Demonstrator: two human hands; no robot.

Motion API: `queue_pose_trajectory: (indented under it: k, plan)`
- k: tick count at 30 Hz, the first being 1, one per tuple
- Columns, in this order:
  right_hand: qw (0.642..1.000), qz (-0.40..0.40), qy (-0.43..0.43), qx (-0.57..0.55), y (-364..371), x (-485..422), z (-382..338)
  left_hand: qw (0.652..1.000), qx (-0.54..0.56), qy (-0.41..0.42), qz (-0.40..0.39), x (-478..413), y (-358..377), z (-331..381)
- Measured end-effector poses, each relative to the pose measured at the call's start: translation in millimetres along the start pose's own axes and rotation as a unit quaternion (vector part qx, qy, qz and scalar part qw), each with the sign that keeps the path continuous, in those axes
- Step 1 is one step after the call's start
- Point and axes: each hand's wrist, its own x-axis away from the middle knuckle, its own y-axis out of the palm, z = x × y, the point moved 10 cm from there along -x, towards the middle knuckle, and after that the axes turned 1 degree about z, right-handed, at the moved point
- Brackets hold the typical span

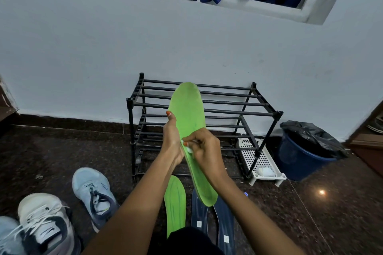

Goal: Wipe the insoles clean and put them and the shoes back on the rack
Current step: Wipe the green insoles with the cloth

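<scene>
I hold a green insole (189,109) upright in front of the black shoe rack (226,107). My left hand (171,138) grips its left edge, thumb up along the side. My right hand (204,145) pinches a small white wipe (187,147) against the insole's middle. On the floor below lie a second green insole (175,201) and two dark blue insoles (224,221). A light blue shoe (93,192) and a white shoe (44,219) stand on the floor at the left.
A white perforated tray (262,159) with a crumpled white wipe sits under the rack's right end. A blue bin with a black liner (304,149) stands to the right. Another pale shoe (8,236) shows at the bottom left corner. The floor is dark speckled stone.
</scene>
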Motion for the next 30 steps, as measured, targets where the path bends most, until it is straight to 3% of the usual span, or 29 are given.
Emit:
queue_pose_trajectory:
  k: [15,23,30]
  plan:
    - [0.990,0.120,0.052,0.052,-26,-46,18,1.000,-0.003,-0.004,0.017,3,8,-14]
    - [0.998,0.034,0.039,0.026,-1,-5,12,0.995,-0.015,0.056,0.082,-2,-10,9]
    - [0.992,0.096,0.062,0.050,-15,-22,21,0.996,-0.032,0.040,0.067,-4,-7,-3]
